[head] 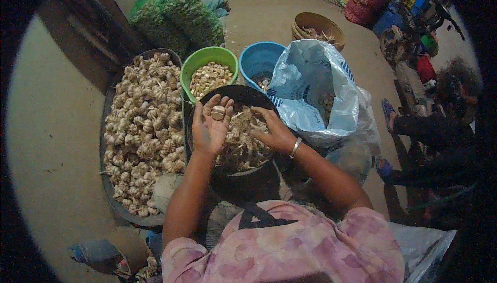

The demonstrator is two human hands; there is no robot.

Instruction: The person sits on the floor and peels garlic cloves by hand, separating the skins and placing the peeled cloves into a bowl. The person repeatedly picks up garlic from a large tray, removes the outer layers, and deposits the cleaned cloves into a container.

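Note:
My left hand [211, 129] is palm up, with a peeled-down garlic bulb [218, 112] resting on its fingers. My right hand [275, 129], a bangle on its wrist, reaches over a dark round basin [242, 91], its thumb and fingers apart. Dry garlic skins and stalks [244, 143] fill the basin below both hands. To the left, a long dark tub [106, 182] is heaped with whole garlic bulbs [145, 127]. Beyond my left hand, a green bucket [186, 69] contains loose garlic cloves [211, 77].
A blue bucket [250, 58] with a little garlic stands beside an open white woven sack [299, 116]. Farther off are a tan tub [299, 25] with scraps and a green net sack [176, 19]. At right, a person's sandalled foot [389, 116] is near piled goods [367, 3].

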